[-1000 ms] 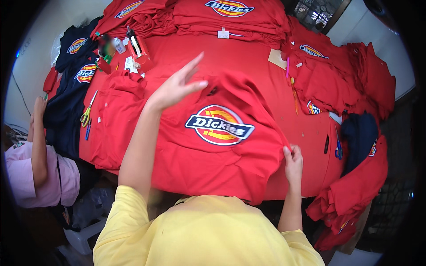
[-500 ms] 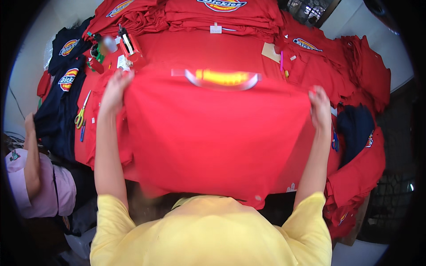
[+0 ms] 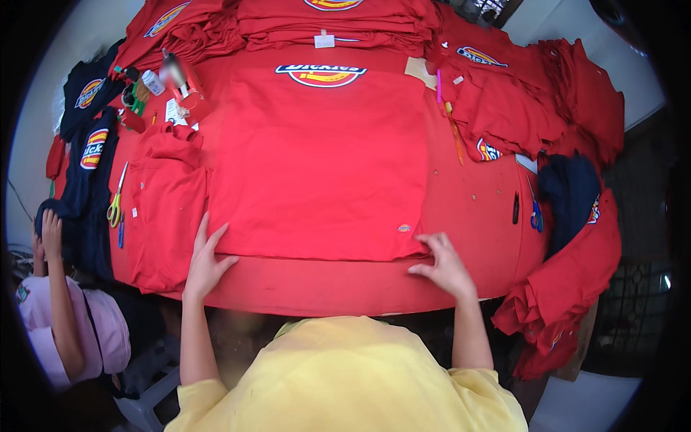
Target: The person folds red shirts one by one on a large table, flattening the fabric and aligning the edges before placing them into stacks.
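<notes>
A red T-shirt [image 3: 317, 173] lies spread flat on the red-covered table [image 3: 324, 284], its hem toward me and a colourful printed logo at its far end. A small tag sits near its right hem corner. My left hand [image 3: 207, 265] rests at the left hem corner, fingers spread and thumb apart, touching the cloth's edge. At the right hem corner is my right hand [image 3: 446, 268], its fingertips by the fabric and its thumb held away from them. Neither hand grips the shirt.
Stacked red shirts [image 3: 331, 32] line the back. Left are a bunched red garment [image 3: 165, 209], yellow-handled scissors [image 3: 115, 205] and a red tape dispenser [image 3: 187, 90]. Blue-handled scissors [image 3: 535, 214] and a dark folded garment [image 3: 568, 201] lie right. A co-worker's hands [image 3: 49, 234] touch dark shirts [image 3: 93, 165].
The red T-shirt, held stretched up between both hands before, now lies flat on the table. My hands have come down toward me and let go of it.
</notes>
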`<control>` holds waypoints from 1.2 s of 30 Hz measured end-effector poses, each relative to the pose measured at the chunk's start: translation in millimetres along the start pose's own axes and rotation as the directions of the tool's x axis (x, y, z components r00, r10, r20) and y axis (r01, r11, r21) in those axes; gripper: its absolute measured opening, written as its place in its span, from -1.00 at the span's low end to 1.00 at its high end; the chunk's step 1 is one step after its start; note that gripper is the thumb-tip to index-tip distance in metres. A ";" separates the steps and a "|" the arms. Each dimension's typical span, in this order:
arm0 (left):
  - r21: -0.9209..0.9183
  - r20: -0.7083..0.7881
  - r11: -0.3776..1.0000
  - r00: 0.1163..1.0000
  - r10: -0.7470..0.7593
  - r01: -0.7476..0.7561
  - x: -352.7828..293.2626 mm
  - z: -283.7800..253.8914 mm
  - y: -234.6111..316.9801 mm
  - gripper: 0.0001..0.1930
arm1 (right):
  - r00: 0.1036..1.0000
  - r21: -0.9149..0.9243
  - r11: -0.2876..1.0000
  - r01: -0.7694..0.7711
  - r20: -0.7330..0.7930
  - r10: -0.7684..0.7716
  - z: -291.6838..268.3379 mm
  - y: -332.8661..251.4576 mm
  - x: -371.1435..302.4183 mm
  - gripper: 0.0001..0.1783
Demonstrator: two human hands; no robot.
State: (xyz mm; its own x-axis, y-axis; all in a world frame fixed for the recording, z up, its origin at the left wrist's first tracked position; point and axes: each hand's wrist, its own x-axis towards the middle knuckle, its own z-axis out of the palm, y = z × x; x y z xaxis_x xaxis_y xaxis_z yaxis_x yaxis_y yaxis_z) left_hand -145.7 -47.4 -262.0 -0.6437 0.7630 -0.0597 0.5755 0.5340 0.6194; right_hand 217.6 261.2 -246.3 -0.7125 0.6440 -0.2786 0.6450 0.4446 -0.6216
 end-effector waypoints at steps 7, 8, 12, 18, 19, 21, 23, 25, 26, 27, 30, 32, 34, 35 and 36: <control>-0.069 -0.224 0.998 0.975 -0.002 -0.014 -3.0 -2.8 -50.0 -0.55 | 0.756 -0.160 0.971 0.177 -0.609 -0.238 41.8 33.7 9.6 -0.66; -0.002 -0.290 1.000 0.957 0.025 -0.027 -7.7 -6.2 -54.8 -0.54 | 0.650 -0.158 0.975 0.158 -0.726 -0.223 31.5 38.6 8.5 -0.62; -0.066 -0.302 0.998 0.953 -0.002 -0.019 -33.4 -0.3 -24.0 -0.42 | 0.662 -0.193 0.980 0.037 -0.730 -0.169 19.1 68.8 -13.5 -0.57; 0.068 0.120 0.977 0.970 -0.210 0.203 -74.1 -21.1 -3.5 -0.64 | 0.902 -0.079 0.993 0.084 -0.418 -0.110 15.9 81.9 -54.2 -0.49; 0.190 0.175 0.967 0.963 -0.204 0.170 -74.4 -30.8 9.4 -0.68 | 0.926 -0.062 0.996 0.057 -0.370 -0.076 12.5 79.5 -59.1 -0.50; 0.415 0.276 0.906 0.938 -0.209 0.080 -68.2 -43.1 43.1 -0.72 | 0.963 -0.037 0.999 0.006 -0.270 -0.015 2.2 59.0 -69.1 -0.52; 0.348 0.246 0.932 0.969 0.012 -0.100 -35.3 -33.7 67.1 -0.58 | 0.956 -0.063 0.996 0.070 -0.282 -0.086 3.9 56.5 -77.7 -0.60; 0.229 0.182 0.939 0.959 0.218 -0.257 15.6 8.2 106.5 -0.61 | 0.959 -0.042 0.998 0.039 -0.280 -0.050 9.0 59.0 -89.0 -0.65; 0.159 0.150 0.919 0.928 0.340 -0.362 44.0 36.1 129.5 -0.68 | 0.928 -0.068 0.995 0.075 -0.360 -0.094 15.1 63.6 -92.7 -0.66; 0.062 0.150 0.884 0.880 0.450 -0.463 72.5 63.1 154.2 -0.71 | 0.919 -0.061 0.994 0.089 -0.380 -0.105 16.8 60.9 -97.2 -0.65; -0.030 0.033 0.756 0.755 0.655 -0.654 163.9 149.3 219.4 -0.76 | 0.926 0.095 0.993 0.068 -0.376 -0.028 17.7 47.1 -114.5 -0.64; 0.044 -0.050 0.712 0.710 0.703 -0.701 224.5 193.1 252.1 -0.66 | 0.927 0.197 0.979 0.044 -0.374 0.033 22.8 48.3 -122.7 -0.74; 0.137 -0.017 0.725 0.730 0.683 -0.675 265.1 211.8 287.0 -0.60 | 0.893 0.244 0.969 0.031 -0.443 0.083 32.8 54.8 -122.3 -0.81; 0.192 0.023 0.741 0.758 0.652 -0.643 284.1 222.1 295.5 -0.58 | 0.861 0.261 0.965 0.010 -0.493 0.124 42.5 58.5 -115.3 -0.82; 0.282 0.134 0.721 0.770 0.624 -0.634 304.6 232.6 298.6 -0.58 | 0.777 0.293 0.956 -0.008 -0.600 0.191 49.5 53.3 -106.4 -0.83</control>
State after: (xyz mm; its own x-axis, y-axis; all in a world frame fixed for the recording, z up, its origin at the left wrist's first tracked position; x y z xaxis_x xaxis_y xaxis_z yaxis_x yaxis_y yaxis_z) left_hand -52.6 429.3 -277.3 -0.0683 0.9695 0.2354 0.9646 0.0039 0.2638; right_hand 314.1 185.6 -286.0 -0.2648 0.9586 0.1044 0.5418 0.2375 -0.8063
